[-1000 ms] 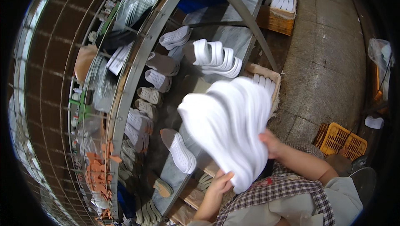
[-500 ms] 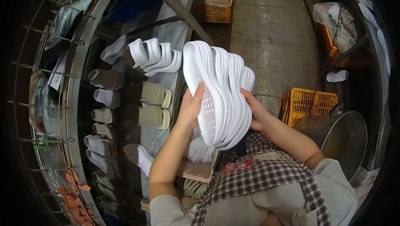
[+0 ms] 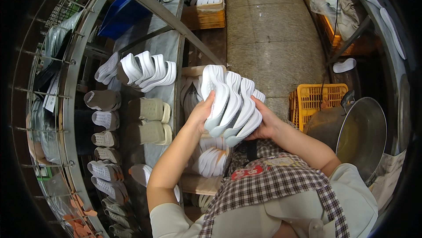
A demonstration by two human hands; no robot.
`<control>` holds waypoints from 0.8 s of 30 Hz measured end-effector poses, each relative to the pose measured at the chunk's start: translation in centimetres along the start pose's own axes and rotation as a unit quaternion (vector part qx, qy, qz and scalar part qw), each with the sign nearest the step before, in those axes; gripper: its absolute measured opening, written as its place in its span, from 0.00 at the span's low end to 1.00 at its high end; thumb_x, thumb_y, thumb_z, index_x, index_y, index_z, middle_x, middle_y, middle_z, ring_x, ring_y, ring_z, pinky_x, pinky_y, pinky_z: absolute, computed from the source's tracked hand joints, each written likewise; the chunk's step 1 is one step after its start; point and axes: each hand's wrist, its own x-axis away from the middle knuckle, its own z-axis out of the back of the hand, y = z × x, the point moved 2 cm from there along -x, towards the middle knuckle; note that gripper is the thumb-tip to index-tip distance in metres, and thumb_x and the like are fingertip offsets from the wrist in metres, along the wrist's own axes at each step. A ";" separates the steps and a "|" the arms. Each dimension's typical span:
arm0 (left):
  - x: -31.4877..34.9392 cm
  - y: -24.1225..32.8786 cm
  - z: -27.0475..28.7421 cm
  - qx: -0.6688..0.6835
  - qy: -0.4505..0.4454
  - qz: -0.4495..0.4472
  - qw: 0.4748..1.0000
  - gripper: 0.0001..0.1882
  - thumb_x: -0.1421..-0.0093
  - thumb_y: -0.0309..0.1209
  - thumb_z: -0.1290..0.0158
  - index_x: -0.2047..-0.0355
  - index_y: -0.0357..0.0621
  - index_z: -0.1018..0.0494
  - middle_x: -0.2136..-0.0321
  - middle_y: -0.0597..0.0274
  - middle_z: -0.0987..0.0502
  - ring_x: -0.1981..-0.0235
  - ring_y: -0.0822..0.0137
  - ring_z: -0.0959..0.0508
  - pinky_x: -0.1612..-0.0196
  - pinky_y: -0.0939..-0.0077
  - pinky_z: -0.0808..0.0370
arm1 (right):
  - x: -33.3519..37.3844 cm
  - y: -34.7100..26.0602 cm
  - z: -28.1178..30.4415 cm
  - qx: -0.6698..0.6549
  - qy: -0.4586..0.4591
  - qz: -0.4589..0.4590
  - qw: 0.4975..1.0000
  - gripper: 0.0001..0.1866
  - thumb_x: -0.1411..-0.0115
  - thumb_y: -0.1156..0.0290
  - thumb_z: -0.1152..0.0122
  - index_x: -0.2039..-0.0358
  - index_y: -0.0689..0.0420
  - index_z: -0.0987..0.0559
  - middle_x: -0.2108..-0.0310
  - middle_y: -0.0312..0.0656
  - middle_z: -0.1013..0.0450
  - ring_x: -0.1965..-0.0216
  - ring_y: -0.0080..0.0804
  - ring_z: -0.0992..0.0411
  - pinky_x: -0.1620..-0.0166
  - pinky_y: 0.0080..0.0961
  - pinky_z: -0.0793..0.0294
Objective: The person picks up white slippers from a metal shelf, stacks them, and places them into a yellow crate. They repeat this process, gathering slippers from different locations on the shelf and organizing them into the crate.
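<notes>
A fanned bundle of white shoe soles [image 3: 231,104] is held in front of me, over the floor beside the bench [image 3: 165,34]. My left hand [image 3: 202,115] is closed on its left side, thumb up along the outer sole. On the opposite side my right hand [image 3: 266,120] grips the bundle. Pale grey-blue ends show at its near edge. Below my left forearm, more white soles [image 3: 212,162] sit in a box. Another stack of white soles [image 3: 149,72] lies on the bench, beyond pairs of olive-beige soles [image 3: 154,132].
A wire rack [image 3: 72,75] and rows of grey, brown and beige soles [image 3: 105,120] line the left. To the right are a yellow crate [image 3: 323,91], a large metal pan [image 3: 361,139] and a lone white sole [image 3: 344,65]. Another orange crate [image 3: 211,19] holds soles farther off.
The bundle has come lower and toward me and has been tilted, so its edges and pale ends now show. Both hands still hold it. The view has shifted slightly.
</notes>
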 end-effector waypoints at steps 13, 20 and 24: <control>-0.9 -0.2 -0.2 0.091 -0.058 0.045 0.993 0.26 0.37 0.47 0.55 0.52 0.34 0.33 0.59 0.53 0.25 0.60 0.62 0.23 0.56 0.67 0.25 | -0.4 0.4 0.4 -0.030 0.003 0.003 1.000 0.39 0.45 0.32 0.58 0.42 0.48 0.36 0.40 0.44 0.42 0.40 0.47 0.45 0.44 0.57 0.48; -1.2 -0.2 -0.3 0.146 -0.101 0.055 0.983 0.25 0.37 0.47 0.55 0.51 0.37 0.33 0.58 0.55 0.25 0.59 0.62 0.23 0.56 0.66 0.25 | -0.3 0.3 0.4 -0.022 0.001 0.013 1.000 0.39 0.46 0.32 0.57 0.43 0.47 0.35 0.41 0.43 0.41 0.41 0.46 0.44 0.45 0.56 0.45; -0.2 -0.1 -0.8 0.099 -0.054 0.004 0.994 0.23 0.37 0.43 0.55 0.50 0.36 0.34 0.58 0.53 0.25 0.60 0.62 0.23 0.58 0.67 0.24 | -0.5 0.3 0.4 0.004 -0.003 0.038 0.999 0.39 0.45 0.33 0.58 0.42 0.48 0.37 0.41 0.45 0.41 0.41 0.46 0.44 0.45 0.58 0.46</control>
